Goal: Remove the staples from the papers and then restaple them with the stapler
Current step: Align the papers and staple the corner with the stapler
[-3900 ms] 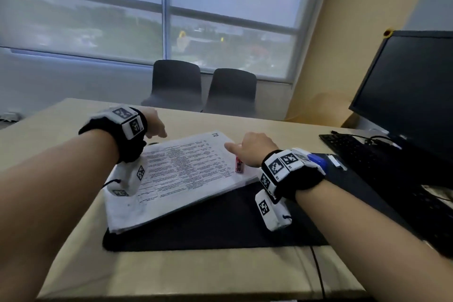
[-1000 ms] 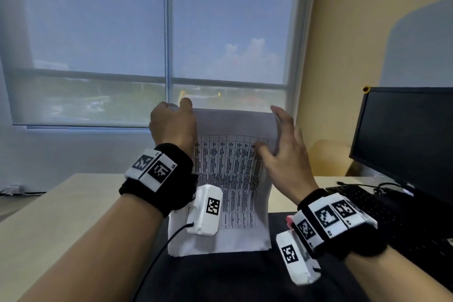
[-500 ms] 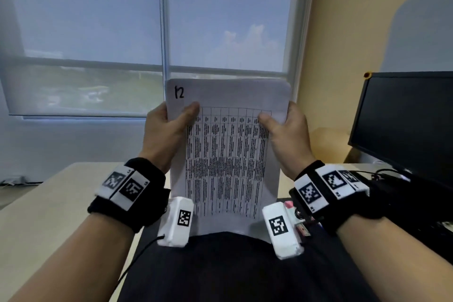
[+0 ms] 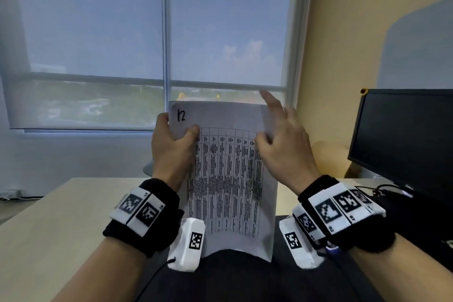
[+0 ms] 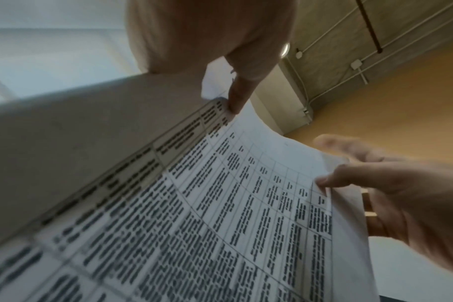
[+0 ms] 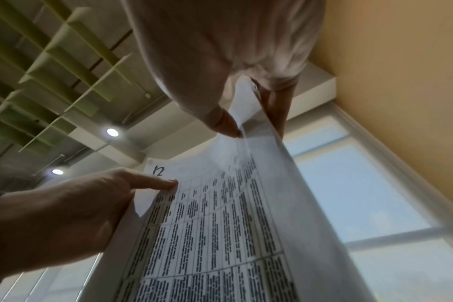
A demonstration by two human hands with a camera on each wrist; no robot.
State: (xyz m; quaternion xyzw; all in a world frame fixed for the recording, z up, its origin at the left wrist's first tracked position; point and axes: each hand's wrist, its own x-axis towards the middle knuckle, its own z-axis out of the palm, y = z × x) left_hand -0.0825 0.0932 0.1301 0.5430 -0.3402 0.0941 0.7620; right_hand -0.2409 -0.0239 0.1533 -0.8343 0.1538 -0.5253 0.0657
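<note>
A stack of printed papers with "12" handwritten at the top left stands upright on the black mat. My left hand grips its upper left corner, thumb on the front. My right hand pinches the upper right edge between the thumb on the front and fingers behind; its index finger sticks up above the top edge. A small blue object peeks out below my right wristband; what it is I cannot tell. No staple shows.
A dark monitor stands at the right, with cables at its foot. The wooden desk extends left of the mat. A large window fills the wall ahead.
The papers were lifted off the desk and stood upright. In the last half second my right hand's fingers spread and its index finger rose past the top edge.
</note>
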